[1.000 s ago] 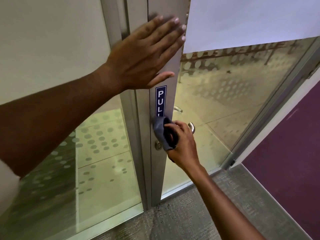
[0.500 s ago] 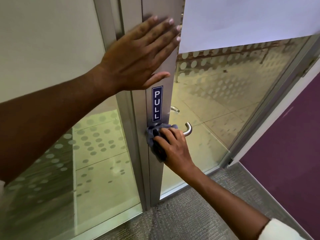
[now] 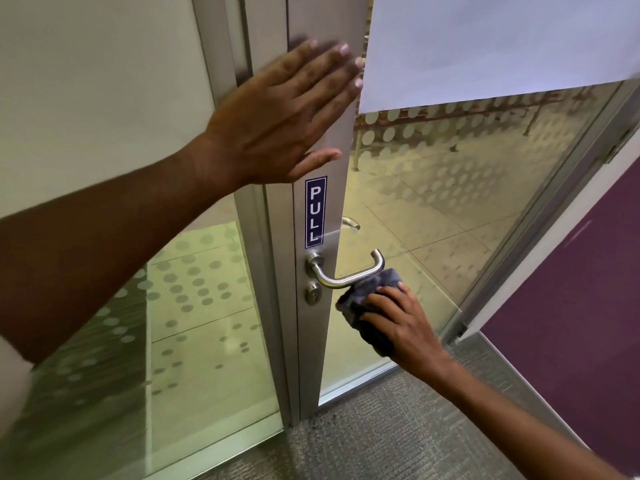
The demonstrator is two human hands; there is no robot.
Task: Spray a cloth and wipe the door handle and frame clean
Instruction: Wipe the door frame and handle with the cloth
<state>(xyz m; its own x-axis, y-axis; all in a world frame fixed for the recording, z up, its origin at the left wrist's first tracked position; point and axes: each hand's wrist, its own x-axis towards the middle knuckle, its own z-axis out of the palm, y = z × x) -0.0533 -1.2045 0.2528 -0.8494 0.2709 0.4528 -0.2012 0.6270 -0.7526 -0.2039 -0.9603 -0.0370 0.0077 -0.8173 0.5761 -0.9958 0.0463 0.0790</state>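
A silver lever door handle sticks out from the grey metal door frame, just below a blue PULL sticker. My right hand grips a bunched grey cloth and presses it against the outer end of the handle from below. A round keyhole sits under the handle's base. My left hand lies flat, fingers spread, on the frame above the sticker. No spray bottle is in view.
The glass door stands ajar, with frosted dots and a white sheet across its top. A fixed glass panel is on the left. Grey carpet covers the floor, and a purple wall stands on the right.
My right hand has slid the cloth from the frame by the handle's base out to the right along the lever, uncovering the base and keyhole. My left hand has stayed flat on the frame.
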